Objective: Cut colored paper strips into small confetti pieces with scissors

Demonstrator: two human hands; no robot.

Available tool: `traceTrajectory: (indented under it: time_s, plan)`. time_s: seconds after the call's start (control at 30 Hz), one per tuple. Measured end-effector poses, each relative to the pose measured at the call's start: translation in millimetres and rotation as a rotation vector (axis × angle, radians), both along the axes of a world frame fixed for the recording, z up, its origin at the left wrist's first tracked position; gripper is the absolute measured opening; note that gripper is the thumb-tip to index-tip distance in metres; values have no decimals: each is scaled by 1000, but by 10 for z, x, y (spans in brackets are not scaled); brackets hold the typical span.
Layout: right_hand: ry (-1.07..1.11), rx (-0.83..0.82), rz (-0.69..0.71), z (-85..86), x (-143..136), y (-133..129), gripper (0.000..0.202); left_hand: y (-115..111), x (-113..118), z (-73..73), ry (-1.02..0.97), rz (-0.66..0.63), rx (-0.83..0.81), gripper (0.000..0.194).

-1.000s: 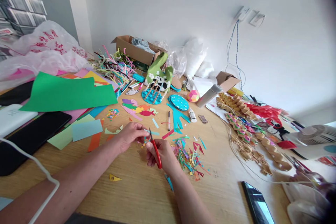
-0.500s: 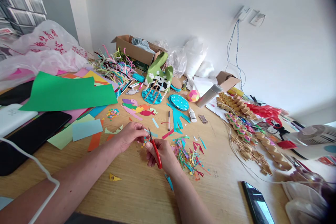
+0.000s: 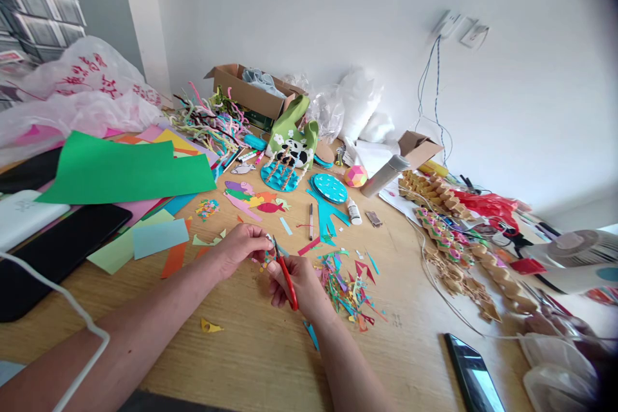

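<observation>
My right hand [image 3: 294, 283] is closed round the red-handled scissors [image 3: 288, 277], whose dark blades point up and left toward my left fingertips. My left hand [image 3: 247, 246] is pinched, with a small light-coloured bit of paper at its fingertips, partly hidden by the fingers. Below the hands lie tiny coloured paper bits. Beyond them are colourful paper fish [image 3: 271, 208] and a blue strip. To the right of my right hand sits a heap of coloured paper scraps [image 3: 345, 290].
Green sheets [image 3: 116, 170] and other coloured paper lie at the left. A pen [image 3: 311, 222], glue bottle [image 3: 354, 212] and grey cylinder [image 3: 385, 176] stand or lie ahead. A phone [image 3: 473, 373] is at the lower right, near a white cable and a fan [image 3: 574, 254].
The small paper at my left fingertips shows slightly differently by the scissor blades. Both hands are otherwise almost in the same place.
</observation>
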State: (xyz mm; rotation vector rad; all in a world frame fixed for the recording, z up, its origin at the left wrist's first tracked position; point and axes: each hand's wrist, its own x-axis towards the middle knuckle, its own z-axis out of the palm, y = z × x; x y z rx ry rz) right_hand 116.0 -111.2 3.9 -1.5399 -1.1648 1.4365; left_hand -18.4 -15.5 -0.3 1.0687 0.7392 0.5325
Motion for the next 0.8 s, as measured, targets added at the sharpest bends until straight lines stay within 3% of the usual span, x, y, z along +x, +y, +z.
traceTrajectory:
  time_s: [0.8]
  plan:
    - [49, -13, -25, -16, -1, -3, 50, -3, 6, 12, -6, 25, -41, 13]
